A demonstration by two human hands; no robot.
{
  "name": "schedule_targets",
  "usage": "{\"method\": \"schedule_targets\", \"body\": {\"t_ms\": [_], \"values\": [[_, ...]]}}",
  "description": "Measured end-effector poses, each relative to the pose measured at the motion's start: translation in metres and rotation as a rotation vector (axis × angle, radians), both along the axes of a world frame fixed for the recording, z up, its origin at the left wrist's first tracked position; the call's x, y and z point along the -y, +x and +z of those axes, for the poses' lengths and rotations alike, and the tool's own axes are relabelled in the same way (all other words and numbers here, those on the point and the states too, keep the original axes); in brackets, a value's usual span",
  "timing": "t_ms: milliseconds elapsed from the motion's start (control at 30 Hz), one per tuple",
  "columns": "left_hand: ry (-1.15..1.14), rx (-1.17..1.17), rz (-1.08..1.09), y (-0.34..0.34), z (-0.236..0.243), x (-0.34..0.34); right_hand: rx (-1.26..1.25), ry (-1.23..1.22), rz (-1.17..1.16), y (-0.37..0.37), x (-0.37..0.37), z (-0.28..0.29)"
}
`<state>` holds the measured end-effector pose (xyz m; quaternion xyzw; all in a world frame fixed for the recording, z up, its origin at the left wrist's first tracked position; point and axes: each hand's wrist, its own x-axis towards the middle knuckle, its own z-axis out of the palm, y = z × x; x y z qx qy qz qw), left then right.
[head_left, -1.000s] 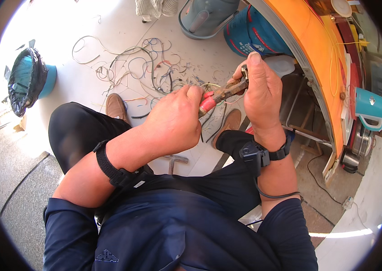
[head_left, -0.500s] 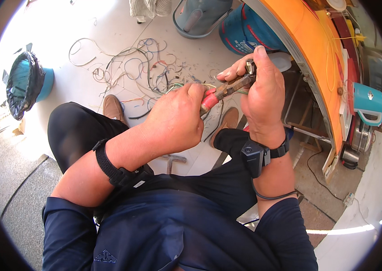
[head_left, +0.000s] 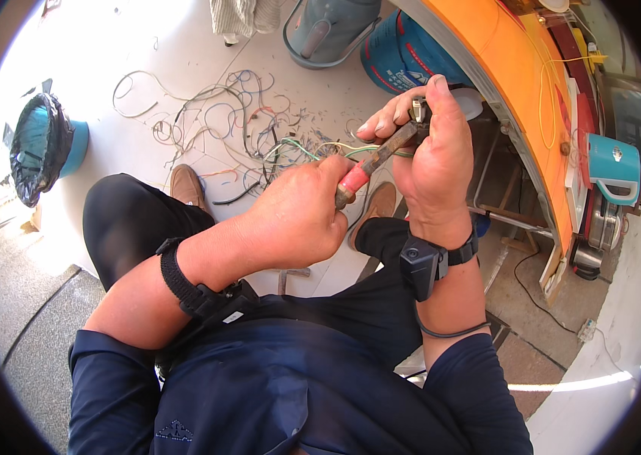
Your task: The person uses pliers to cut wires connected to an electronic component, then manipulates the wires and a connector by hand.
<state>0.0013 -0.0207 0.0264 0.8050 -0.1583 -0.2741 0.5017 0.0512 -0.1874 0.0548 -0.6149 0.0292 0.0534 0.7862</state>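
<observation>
My left hand (head_left: 301, 216) is wrapped round the red grips of worn pliers (head_left: 354, 179), which point up to the right. My right hand (head_left: 438, 163) cradles the pliers' head, its thumb raised and fingers curled. At the jaws is a small metal piece (head_left: 417, 111), too small to name. Green and pale yellow wires (head_left: 296, 143) run from the floor into the right hand, partly hidden by the fingers and pliers.
Wire scraps (head_left: 184, 125) litter the pale floor. A bag-lined bucket (head_left: 78, 152) stands left; two buckets (head_left: 328, 34) are at the top. An orange board (head_left: 506, 45), turquoise jug (head_left: 612, 159) and thin cable (head_left: 532, 296) are right. A metal tool (head_left: 282, 279) lies below my hands.
The pliers and both hands have shifted slightly, the right fingers reaching further left. The green and yellow wires now show more across the floor and into the right hand.
</observation>
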Motion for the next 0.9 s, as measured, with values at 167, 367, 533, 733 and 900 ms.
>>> {"method": "schedule_targets", "body": {"t_ms": [167,367,533,733,900], "values": [[-0.063,-0.086,-0.02,0.0021,0.0059,-0.0006,-0.008,0.048,0.006,0.0003,0.0018,0.0017],[-0.197,-0.151,-0.037,0.001,0.0064,-0.0012,-0.026,0.097,0.053,0.0007,0.005,-0.0015],[-0.326,-0.266,-0.056,0.003,0.0091,-0.0009,-0.027,0.147,0.102,0.0035,0.0074,-0.0023],[-0.43,-0.366,-0.066,-0.0003,0.0069,-0.0016,-0.046,0.212,0.132,0.0038,0.0066,-0.0022],[-0.531,-0.503,-0.109,0.0011,0.0076,-0.0024,-0.043,0.255,0.166,0.0047,0.0087,-0.0024]]}}
